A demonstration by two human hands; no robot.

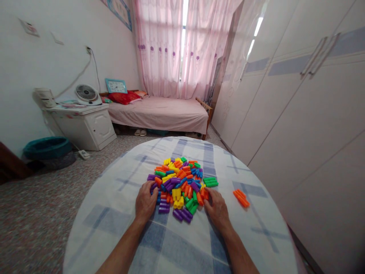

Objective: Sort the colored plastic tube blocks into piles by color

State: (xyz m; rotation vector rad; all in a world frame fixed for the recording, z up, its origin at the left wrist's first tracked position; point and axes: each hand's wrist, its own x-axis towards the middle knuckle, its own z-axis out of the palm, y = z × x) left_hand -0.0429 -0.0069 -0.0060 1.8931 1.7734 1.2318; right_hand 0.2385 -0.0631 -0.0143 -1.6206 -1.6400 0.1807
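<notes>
Head view: one pile of small plastic pieces [173, 181] lies on one cloth-covered round table [108, 232], in five colours: orange, yellow, green, blue and purple. The pieces overlap too much for a sure count. The left hand [146, 202] and right hand [217, 207], two in all, flank the pile, the left at its left edge and the right at its near right edge, both with fingers curved against the pieces. Whether either one grips a piece, I cannot tell. One orange cluster [241, 198] lies apart, to the right of the pile; one green cluster [210, 182] is at its right edge, and one purple cluster [183, 215] at its near edge. Far beyond the pile is one bed [168, 112]; beyond it to the left are one clock [116, 86], one fan [86, 92] and two slippers [140, 133].
</notes>
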